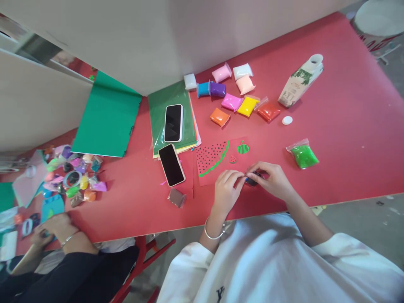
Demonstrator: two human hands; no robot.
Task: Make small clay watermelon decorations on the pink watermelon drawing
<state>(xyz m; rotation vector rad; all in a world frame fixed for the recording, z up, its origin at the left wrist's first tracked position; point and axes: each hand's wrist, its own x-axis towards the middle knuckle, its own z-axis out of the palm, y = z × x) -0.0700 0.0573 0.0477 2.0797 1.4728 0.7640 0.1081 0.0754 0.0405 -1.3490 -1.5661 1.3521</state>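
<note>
My left hand (227, 188) and my right hand (273, 179) meet fingertip to fingertip near the front edge of the table. A small dark packet, apparently black clay (253, 179), shows between the fingers of my right hand. The left fingers are pinched together at its side; whatever they hold is too small to make out. Just beyond lies a red sheet (208, 179) bearing a large watermelon slice (214, 158) with a green rind and black dots. A small whole watermelon (243, 147) and a tiny slice (232, 159) are also on it.
Packets of coloured clay (232, 102) lie behind the sheet, with a green clay packet (303, 155) to the right. A carton (301, 80) stands near its white cap (287, 120). Two phones (172, 165) and a brown packet (176, 198) are leftward. Another person's hands (52, 229) work far left.
</note>
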